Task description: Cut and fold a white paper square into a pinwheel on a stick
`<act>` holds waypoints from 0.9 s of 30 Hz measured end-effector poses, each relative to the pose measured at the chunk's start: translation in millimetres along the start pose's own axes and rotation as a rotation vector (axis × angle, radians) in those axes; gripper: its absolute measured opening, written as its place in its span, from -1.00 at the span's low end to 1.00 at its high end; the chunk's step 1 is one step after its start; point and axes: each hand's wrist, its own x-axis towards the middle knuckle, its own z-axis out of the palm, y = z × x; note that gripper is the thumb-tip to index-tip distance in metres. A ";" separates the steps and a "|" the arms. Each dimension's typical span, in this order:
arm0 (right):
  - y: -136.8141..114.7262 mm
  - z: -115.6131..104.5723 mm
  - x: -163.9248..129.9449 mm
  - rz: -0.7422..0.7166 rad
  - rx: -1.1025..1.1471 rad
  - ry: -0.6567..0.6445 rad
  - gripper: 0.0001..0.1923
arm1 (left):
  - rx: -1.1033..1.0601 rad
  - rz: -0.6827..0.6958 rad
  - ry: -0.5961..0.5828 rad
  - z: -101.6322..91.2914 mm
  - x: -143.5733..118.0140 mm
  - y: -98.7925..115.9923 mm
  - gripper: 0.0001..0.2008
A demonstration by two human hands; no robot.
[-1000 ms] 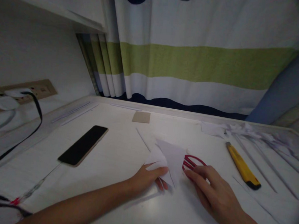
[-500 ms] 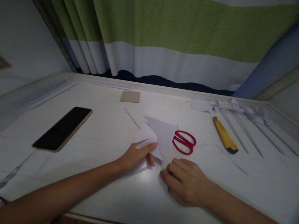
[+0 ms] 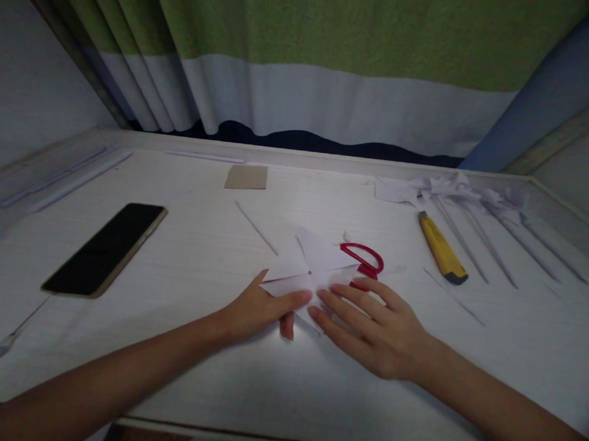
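Note:
A white paper pinwheel [image 3: 330, 252] with cut slits and a small brownish dot at its centre is in the middle of the table. My left hand [image 3: 265, 310] pinches its near left side, thumb on top and fingers underneath. With fingers spread, my right hand [image 3: 375, 325] rests its fingertips on the pinwheel's right part. Red-handled scissors [image 3: 372, 255] lie just behind that hand, their blades hidden under the paper. A thin white paper stick [image 3: 257, 228] lies behind my left hand.
A phone [image 3: 106, 250] with a cable lies at the left. Rolled paper sticks [image 3: 80, 181] and a cardboard square [image 3: 246, 177] are farther back. To the right lie a yellow utility knife [image 3: 441, 248], several more paper pinwheels on sticks [image 3: 463, 191] and a thin strip [image 3: 454, 297].
My right hand has opened from a loose curl and moved onto the paper. The paper has spread out flatter, showing its centre dot. The view has shifted slightly.

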 end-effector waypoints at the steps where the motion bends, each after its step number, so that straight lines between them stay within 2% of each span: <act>1: -1.3 0.8 -0.2 0.011 0.009 0.007 -0.73 | -0.003 -0.006 -0.011 0.3 -0.7 1.4 -0.75; 5: -5.7 2.7 1.2 0.080 0.094 0.035 -0.77 | 0.010 0.027 -0.028 1.8 -2.9 3.8 -0.71; 10: -9.4 -1.4 6.8 0.289 0.390 -0.034 -0.82 | 0.094 0.022 -0.033 1.8 -3.2 0.5 -0.54; 15: -16.3 -8.7 14.9 0.599 0.795 -0.045 -0.89 | 0.057 0.083 0.007 1.5 -2.6 -0.5 -0.63; 18: -19.2 -10.3 17.7 0.765 0.959 -0.073 -0.92 | 0.031 0.089 0.011 2.5 -3.8 2.3 -0.71; 22: -20.0 -7.5 15.3 0.899 0.999 -0.093 -0.90 | 0.033 0.053 0.047 4.9 -6.7 4.8 -0.80; 27: -18.2 -5.3 12.9 0.937 0.856 -0.001 -0.89 | 0.022 0.039 -0.021 4.9 -7.0 3.5 -0.79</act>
